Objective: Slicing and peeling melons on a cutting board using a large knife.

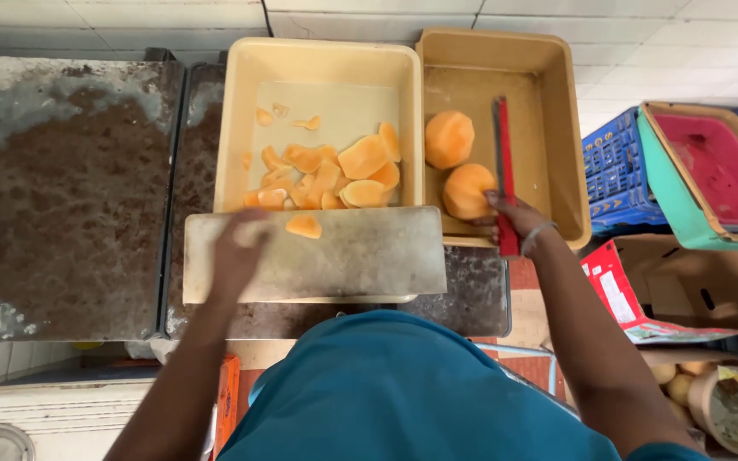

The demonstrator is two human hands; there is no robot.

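Hands at cutting board, melon slices and peeled melons in tubs.
Left hand blurred on cutting board centre-left, finger state unclear; slice beside it. Slices fill tub above. Right hand clenched around red knife, touching peeled melon in right tub.

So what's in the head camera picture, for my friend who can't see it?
A person's left hand rests on a pale cutting board beside one orange slice. Their right hand grips a red-handled knife over a tan tray holding two peeled orange fruits.
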